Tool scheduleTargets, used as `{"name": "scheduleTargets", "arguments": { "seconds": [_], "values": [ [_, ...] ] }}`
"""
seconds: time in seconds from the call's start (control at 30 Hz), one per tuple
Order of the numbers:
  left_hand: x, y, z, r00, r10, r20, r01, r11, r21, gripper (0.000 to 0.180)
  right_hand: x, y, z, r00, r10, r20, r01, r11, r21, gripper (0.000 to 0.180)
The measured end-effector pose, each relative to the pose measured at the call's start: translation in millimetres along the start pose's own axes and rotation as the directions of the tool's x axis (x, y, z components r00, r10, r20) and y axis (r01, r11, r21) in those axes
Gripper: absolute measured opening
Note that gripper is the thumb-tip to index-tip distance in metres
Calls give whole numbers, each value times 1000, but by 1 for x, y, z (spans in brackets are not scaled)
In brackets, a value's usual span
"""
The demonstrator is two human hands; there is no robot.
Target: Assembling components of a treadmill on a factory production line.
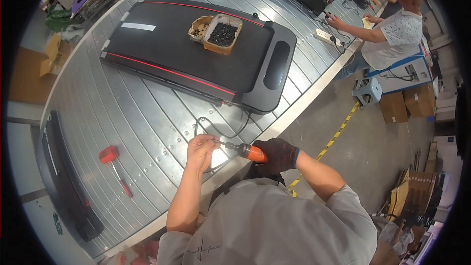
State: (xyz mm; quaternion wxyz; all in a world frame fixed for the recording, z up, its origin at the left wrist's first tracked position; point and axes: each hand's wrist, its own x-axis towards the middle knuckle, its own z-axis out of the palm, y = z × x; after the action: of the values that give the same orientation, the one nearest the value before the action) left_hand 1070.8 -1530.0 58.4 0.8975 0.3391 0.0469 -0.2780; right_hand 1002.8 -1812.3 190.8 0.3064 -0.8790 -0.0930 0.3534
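My right hand [278, 156], in a dark knitted glove, is wrapped round an orange and black power screwdriver [255, 154] at the table's near edge. Its long bit [226, 144] points left. The bare fingers of my left hand [200, 151] are pinched together at the bit's tip; anything small between them cannot be made out. Beyond my hands lies a black flat treadmill [181, 44] with red stripes along its sides. On its belt stand a box of dark screws [221, 33] and a smaller torn container [198, 29]. A black cable [208, 120] loops out below the treadmill.
A red-headed mallet [109, 154] lies on the slatted metal table [147, 132], with a long black cover [66, 181] left of it. At the far right another person [392, 34] works beside a power strip [327, 38]. A blue stool [367, 91] stands on the floor.
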Motion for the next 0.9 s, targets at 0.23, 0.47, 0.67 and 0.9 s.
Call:
{"name": "scheduleTargets", "arguments": {
  "seconds": [0.23,0.47,0.67,0.9],
  "values": [
    [1,70,9,972,-132,195,-54,683,729,15,7,6,39,998,-59,-13,61,982,179,49],
    [110,2,-28,930,-326,171,252,903,349,19,110,44,152,911,62,-409,138,886,443,46],
    [162,-79,-35,899,-364,-243,433,821,373,32,189,15,190,733,568,-374,153,397,905,48],
    [181,-97,-44,851,-397,-345,525,629,573,29,208,22,202,705,661,-256,163,201,966,46]
  ]
}}
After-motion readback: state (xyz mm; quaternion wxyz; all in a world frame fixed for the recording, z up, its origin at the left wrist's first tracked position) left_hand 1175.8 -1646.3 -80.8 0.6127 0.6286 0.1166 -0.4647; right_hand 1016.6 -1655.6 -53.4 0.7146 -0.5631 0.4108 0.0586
